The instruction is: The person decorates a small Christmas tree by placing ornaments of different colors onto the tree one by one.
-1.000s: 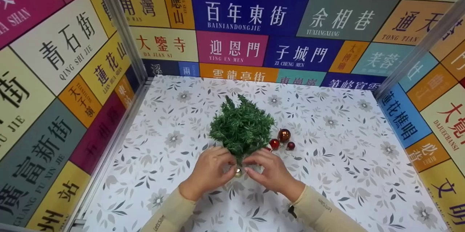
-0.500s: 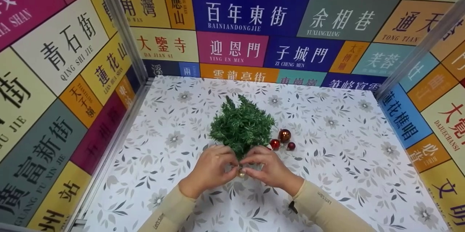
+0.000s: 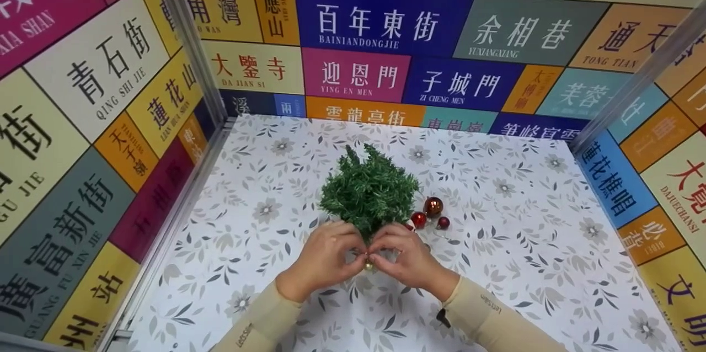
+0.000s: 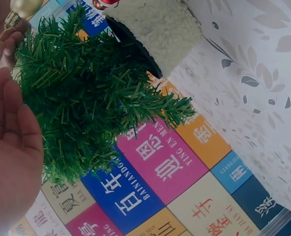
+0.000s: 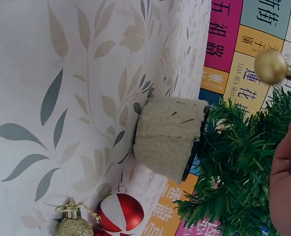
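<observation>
A small artificial Christmas tree (image 3: 369, 186) stands upright in a pot wrapped in cream fleecy fabric (image 5: 166, 140). Just in front of it, a shiny gold bauble (image 5: 270, 67) hangs from a thin gold string (image 4: 0, 40). My left hand (image 3: 332, 252) pinches that string between thumb and fingers. Opposite, my right hand (image 3: 407, 257) also pinches at the string, its fingertips meeting those of the left. In the head view, the bauble shows only as a small gold spot below the fingertips, and the hands cover the pot.
Right of the tree lie a copper-brown bauble (image 3: 433, 207), a red one (image 3: 418, 220) and a dark red one (image 3: 443, 223). The right wrist view adds a red-and-white striped bauble (image 5: 121, 212) and a glittery gold one (image 5: 75, 228). Sign-printed panels (image 3: 380, 21) enclose the flower-patterned table (image 3: 265, 175).
The fingertips of both hands were slightly apart one second ago and now meet above the gold bauble. The bauble has shifted slightly right and down. The tree stays in place.
</observation>
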`<state>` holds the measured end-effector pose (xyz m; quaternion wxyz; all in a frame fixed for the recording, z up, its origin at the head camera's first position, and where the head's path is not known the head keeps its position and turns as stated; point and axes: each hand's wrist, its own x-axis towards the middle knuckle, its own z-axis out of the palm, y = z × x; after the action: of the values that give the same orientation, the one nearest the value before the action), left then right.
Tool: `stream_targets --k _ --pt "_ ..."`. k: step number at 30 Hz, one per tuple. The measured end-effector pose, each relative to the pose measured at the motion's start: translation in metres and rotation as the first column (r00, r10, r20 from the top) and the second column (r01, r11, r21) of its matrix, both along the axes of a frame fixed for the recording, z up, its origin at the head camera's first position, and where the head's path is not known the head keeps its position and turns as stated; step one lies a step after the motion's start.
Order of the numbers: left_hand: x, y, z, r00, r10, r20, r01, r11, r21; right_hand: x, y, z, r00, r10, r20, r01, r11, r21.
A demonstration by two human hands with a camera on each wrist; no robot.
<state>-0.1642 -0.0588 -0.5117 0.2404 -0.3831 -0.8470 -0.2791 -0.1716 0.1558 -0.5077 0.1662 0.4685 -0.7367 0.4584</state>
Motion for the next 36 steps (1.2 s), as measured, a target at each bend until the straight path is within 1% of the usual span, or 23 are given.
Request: stream_targets --k 5,11,14,16,19,23,27,30,36 --pt "0.001 0.002 0.003 1.000 0.002 -0.012 -0.002 1.000 -0.003 0.000 0.003 -0.002 1.000 0.012 -0.005 -0.012 1.000 -0.021" --pt "0.001 0.002 0.003 1.000 0.002 -0.015 -0.002 1.000 -0.012 -0.001 0.002 -0.003 0.999 0.040 0.023 -0.040 0.999 -0.016" --pt "0.001 0.002 0.003 1.000 0.004 -0.008 -0.004 1.000 -0.029 -0.002 0.002 -0.005 0.998 0.048 0.029 -0.047 0.999 -0.020" --pt "0.001 0.002 0.002 1.000 0.018 0.000 -0.018 0.999 -0.051 -0.004 0.003 -0.008 0.999 0.040 0.020 -0.039 0.999 -0.023" --pt "0.001 0.001 0.000 0.999 0.052 -0.001 -0.052 0.994 -0.098 -0.010 0.007 -0.018 1.000 0.019 -0.007 -0.019 1.000 -0.025" --pt "0.000 0.001 -0.005 0.995 0.097 -0.034 -0.100 0.986 -0.132 -0.016 0.014 -0.032 0.999 -0.016 -0.034 0.016 1.000 0.008" --pt "0.001 0.000 -0.009 0.991 0.118 -0.065 -0.124 0.987 -0.103 -0.017 0.018 -0.039 0.996 -0.071 -0.060 0.075 0.995 0.063" --pt "0.001 0.000 -0.010 0.988 0.134 -0.076 -0.140 0.987 -0.075 -0.017 0.018 -0.041 0.990 -0.118 -0.079 0.124 0.990 0.070" --pt "-0.001 -0.001 -0.014 0.979 0.175 -0.109 -0.183 0.981 -0.066 -0.018 0.016 -0.042 0.973 -0.194 -0.124 0.205 0.975 0.082"
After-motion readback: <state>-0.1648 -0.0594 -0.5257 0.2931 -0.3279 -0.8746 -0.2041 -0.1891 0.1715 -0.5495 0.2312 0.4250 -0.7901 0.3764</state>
